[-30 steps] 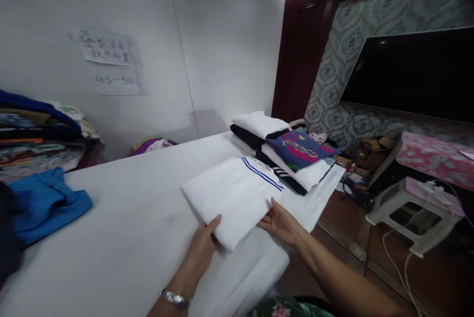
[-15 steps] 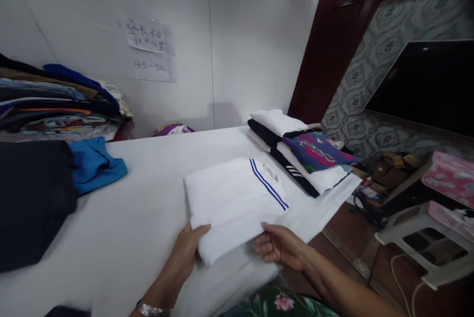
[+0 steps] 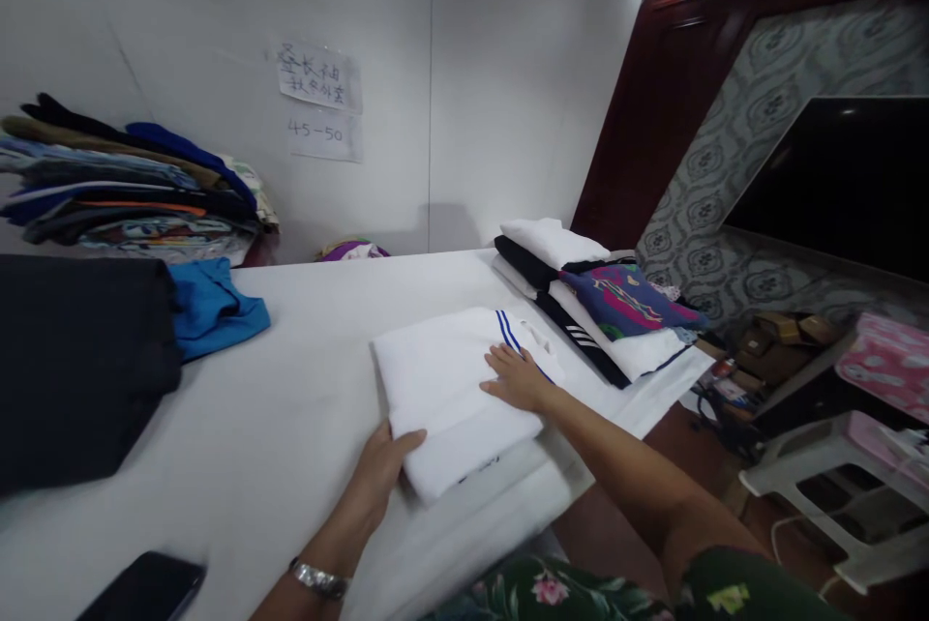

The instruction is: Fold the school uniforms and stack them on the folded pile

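Observation:
A folded white top (image 3: 442,369) with two blue stripes lies on the white table in front of me, its neck opening toward the right. My left hand (image 3: 384,466) grips its near left corner, thumb on the upper face and the other fingers hidden underneath. Flat on the cloth beside the stripes rests my right hand (image 3: 519,377), fingers spread and covering part of the stripes. A little dark print shows along the top's near edge.
Folded clothes (image 3: 610,297) are piled at the table's right end. To the left lie a dark garment (image 3: 79,369), a blue garment (image 3: 218,307) and a black phone (image 3: 149,587). Another clothes stack (image 3: 137,186) stands at the back left. A plastic stool (image 3: 834,486) is at right.
My right hand has risen from the top's near edge to lie on its upper face by the stripes. The left hand keeps its hold on the corner. The view has shifted slightly.

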Available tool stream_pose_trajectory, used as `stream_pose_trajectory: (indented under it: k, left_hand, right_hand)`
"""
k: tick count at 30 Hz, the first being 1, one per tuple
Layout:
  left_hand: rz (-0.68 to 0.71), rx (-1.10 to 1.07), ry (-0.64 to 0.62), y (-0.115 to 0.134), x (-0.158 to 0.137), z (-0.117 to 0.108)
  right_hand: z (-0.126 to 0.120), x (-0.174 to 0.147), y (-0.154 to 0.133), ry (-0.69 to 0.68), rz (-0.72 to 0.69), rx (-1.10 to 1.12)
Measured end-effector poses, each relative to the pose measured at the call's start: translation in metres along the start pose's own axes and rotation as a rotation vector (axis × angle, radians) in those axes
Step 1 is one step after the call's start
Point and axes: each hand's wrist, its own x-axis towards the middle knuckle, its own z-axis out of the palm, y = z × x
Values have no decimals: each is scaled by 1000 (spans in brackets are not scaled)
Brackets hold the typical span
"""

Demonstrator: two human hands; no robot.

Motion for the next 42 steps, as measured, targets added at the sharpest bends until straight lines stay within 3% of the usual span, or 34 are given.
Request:
stream_pose_trajectory:
  k: [5,9,14,20,24,29,34,39,42]
  left_hand:
    - [-7,38,12,0,-1,1]
    - [-18,50,14,1,-2,2]
    - [-3,52,-4,0,-2,1]
    - [-11,46,-6,1,-1,0]
    - [3,56,-11,0,-2,-1]
    - [-3,52,-27,3,-6,0]
    - [-54,47,-17,10,-11,4]
    - [-95,103,-19,13,-6,-1]
    - [-42,181,64,17,2,-6]
  right_hand:
    - [20,1,11,-15,6,-121]
    - [1,13,4,-109,58,-55]
    - [-15,59,1,-80,64,-98]
    - [9,85,27,-180,139,-134]
    - [15,86,35,-139,130,-43]
    - [5,77,36,-53,145,84]
    - [-2,39,57,109,202,154]
    - [5,2,78,77,398,128]
    - [13,-3,83,107,368,180]
